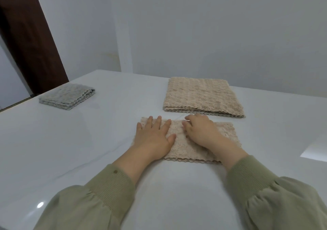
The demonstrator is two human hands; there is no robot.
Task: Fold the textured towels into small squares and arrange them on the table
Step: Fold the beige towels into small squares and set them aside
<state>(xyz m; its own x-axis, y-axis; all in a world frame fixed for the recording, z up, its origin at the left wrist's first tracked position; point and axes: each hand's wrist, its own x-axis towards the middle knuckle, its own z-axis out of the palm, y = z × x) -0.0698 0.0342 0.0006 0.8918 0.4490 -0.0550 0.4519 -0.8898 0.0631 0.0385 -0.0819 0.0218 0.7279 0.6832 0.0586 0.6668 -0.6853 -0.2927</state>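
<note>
A beige textured towel (185,148), folded into a strip, lies on the white table (88,141) in front of me. My left hand (154,136) presses flat on its left part with straight, spread fingers. My right hand (200,130) rests on the middle of the towel with its fingers bent down onto the cloth; whether they pinch a fold I cannot tell. Just behind lies a larger stack of beige towels (203,97). A small folded grey towel (67,96) sits at the table's far left.
A white wall rises behind the table's far edge. A dark brown door frame (26,35) stands at the left beyond the table corner. A bright patch of light (316,150) falls on the table at the right.
</note>
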